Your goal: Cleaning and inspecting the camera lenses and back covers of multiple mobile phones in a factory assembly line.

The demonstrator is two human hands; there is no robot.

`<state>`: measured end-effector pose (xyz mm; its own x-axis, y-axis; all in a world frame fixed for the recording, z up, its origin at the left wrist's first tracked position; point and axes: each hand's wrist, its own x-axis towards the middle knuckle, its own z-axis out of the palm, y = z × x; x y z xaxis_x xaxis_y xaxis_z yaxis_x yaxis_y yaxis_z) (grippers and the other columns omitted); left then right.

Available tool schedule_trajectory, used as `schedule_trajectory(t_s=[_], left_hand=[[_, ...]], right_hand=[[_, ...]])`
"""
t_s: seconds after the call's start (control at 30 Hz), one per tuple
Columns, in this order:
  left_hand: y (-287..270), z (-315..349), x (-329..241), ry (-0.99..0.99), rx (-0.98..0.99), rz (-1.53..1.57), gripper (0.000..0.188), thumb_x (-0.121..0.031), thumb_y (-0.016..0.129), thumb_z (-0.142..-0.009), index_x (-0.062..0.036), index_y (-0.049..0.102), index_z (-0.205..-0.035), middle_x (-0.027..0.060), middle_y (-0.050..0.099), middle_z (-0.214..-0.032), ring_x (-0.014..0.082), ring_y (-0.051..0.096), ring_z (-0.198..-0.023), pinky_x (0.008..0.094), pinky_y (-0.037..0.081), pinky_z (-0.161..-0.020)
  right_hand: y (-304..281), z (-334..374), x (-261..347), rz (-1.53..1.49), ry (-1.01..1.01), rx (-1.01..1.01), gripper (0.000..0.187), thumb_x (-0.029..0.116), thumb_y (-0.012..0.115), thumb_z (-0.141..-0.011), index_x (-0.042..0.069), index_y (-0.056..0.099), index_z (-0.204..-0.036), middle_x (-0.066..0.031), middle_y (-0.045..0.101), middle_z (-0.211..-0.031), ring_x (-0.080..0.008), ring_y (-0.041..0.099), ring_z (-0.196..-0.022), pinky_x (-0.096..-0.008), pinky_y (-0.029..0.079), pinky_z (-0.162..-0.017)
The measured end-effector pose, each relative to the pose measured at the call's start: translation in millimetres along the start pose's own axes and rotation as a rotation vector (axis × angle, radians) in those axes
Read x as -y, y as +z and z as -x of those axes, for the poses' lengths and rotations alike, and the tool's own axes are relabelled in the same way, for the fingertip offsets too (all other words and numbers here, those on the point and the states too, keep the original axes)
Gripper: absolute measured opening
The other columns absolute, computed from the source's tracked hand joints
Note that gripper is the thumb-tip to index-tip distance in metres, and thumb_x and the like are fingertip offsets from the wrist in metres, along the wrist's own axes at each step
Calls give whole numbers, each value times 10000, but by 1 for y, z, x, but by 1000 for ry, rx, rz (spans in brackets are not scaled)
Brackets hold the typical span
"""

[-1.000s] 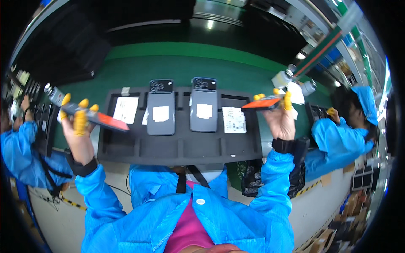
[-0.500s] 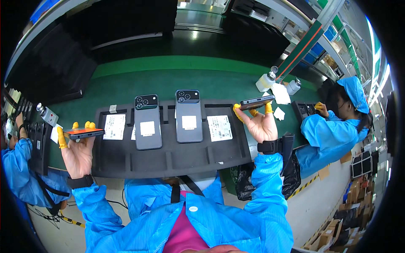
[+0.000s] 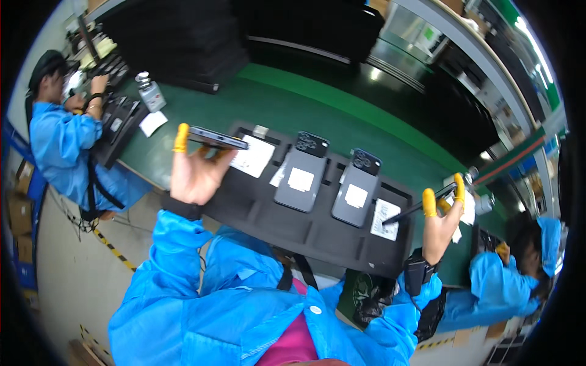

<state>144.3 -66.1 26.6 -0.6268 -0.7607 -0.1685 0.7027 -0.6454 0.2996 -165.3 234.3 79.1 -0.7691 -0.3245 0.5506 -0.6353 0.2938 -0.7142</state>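
Observation:
My left hand (image 3: 198, 177), with yellow finger cots, is closed around the edges of a smartphone (image 3: 218, 138) seen nearly edge-on, above the tray's left end. At the tray's right end, my right hand (image 3: 438, 232), also in yellow finger cots, grips a second smartphone (image 3: 408, 212), a thin dark slanting edge from this angle. Between the hands, two dark grey phones (image 3: 292, 198) (image 3: 361, 175) lie back up on the black tray (image 3: 274, 227), each with a white sticker. Printed white labels (image 3: 255, 157) (image 3: 386, 213) lie in the tray's end slots.
A pump bottle (image 3: 149, 94) and white paper (image 3: 152, 123) stand left on the green bench (image 3: 201, 110); another bottle (image 3: 485, 203) and papers are at right. Co-workers in blue sit at left (image 3: 61, 134) and right (image 3: 500, 280). A black bag (image 3: 372, 299) hangs below the bench.
The view has turned, so the tray now slants down to the right. The left phone's orange face no longer shows. The right phone has tipped from nearly level to steeply slanted.

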Motion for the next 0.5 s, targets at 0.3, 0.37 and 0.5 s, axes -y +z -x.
schedule_trajectory(t_s=[0.3, 0.37, 0.5], left_hand=[[5, 3, -4, -13, 10, -6, 675, -481, 654, -908, 14, 381, -1277, 181, 447, -1211, 413, 600, -1088, 525, 565, -939], [11, 1, -8, 154, 42, -369, 619, -492, 660, -904, -65, 430, -1289, 135, 545, -1075, 379, 648, -1015, 474, 592, -849], [40, -19, -4, 685, 32, -1499, 617, -166, 736, -866, -109, 458, -1413, 115, 573, -1106, 242, 665, -932, 438, 541, -834]], right_hand=[[25, 23, 7, 699, -75, 413, 739, 273, 802, -733, -11, 495, -1343, -335, 417, -1325, -487, 481, -1200, -479, 450, -996], [26, 24, 7, 760, -49, 502, 747, 308, 799, -733, -20, 500, -1334, -334, 443, -1311, -504, 485, -1177, -496, 454, -984], [29, 20, -8, 817, -162, 491, 685, 464, 744, -789, -34, 590, -1232, -317, 512, -1238, -490, 486, -1127, -508, 456, -937]])
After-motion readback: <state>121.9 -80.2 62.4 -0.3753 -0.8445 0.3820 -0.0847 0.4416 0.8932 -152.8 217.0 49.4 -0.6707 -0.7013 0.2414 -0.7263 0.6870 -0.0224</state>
